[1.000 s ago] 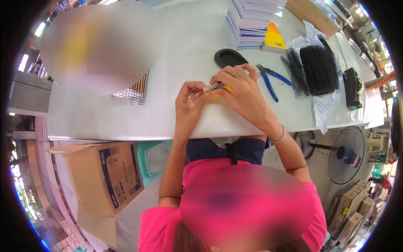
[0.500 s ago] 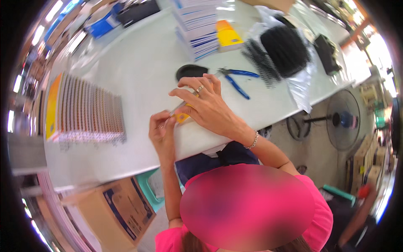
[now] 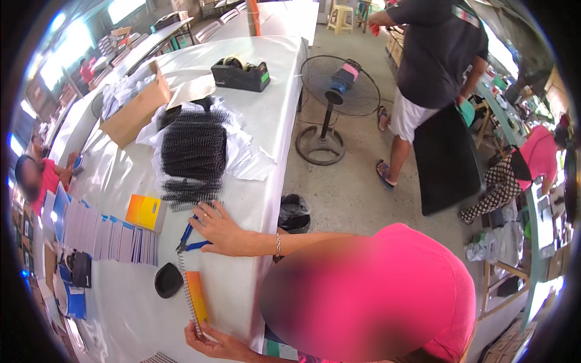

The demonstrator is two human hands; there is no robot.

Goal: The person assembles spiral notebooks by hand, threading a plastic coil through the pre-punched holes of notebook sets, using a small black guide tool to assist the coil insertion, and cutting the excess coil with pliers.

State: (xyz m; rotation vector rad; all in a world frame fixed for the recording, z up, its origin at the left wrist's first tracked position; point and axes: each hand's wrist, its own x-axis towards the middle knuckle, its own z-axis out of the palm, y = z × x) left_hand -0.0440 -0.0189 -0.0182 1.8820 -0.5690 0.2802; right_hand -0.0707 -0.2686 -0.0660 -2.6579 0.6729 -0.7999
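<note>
A small yellow-orange notebook (image 3: pixel 195 293) lies near the table's edge, a wire spiral coil (image 3: pixel 183 270) running along its left side and past its far end. My left hand (image 3: pixel 213 342) pinches the notebook's near end between thumb and fingers. Over the blue handles of a pair of cutting pliers (image 3: pixel 189 243) is my right hand (image 3: pixel 223 232), its fingers spread. The handles stand apart, and the jaws are close to the coil's free end. How firmly the right hand touches the handles cannot be seen. A black, rounded shallow object (image 3: pixel 168 280) sits left of the notebook.
Black spiral coils (image 3: pixel 193 145) are heaped on white plastic beyond my right hand. A yellow booklet (image 3: pixel 144 212) and a row of booklets (image 3: pixel 112 236) stand to the left. Farther off are a tape dispenser (image 3: pixel 241 75), a floor fan (image 3: pixel 333 103) and a standing person (image 3: pixel 433 60).
The view has swung to the right. My right hand has left the notebook and moved over to the pliers' handles. My left hand still holds the notebook.
</note>
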